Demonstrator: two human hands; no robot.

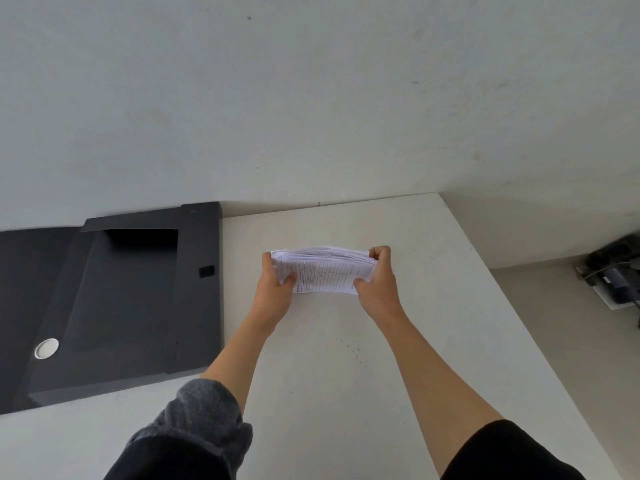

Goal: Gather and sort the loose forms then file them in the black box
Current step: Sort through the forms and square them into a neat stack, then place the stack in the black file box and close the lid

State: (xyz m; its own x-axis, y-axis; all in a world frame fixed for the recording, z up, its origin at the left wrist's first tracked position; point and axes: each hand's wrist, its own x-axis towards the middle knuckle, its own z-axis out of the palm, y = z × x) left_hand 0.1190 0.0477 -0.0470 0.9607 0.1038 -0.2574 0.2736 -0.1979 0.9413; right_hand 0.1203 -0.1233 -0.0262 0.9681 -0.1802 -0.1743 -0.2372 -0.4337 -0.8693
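White table (346,393) — open black box (121,299) on it

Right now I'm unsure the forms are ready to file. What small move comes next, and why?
Probably tap the stack of forms on the table to square it: both the left hand and right hand grip its ends, sheet edges look fanned, and the black box lies open alongside.

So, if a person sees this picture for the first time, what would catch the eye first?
First, the stack of forms in the middle, gripped at its ends by the left hand and the right hand above the white table. Next, the open black box, lying flat at the table's left side against the wall.
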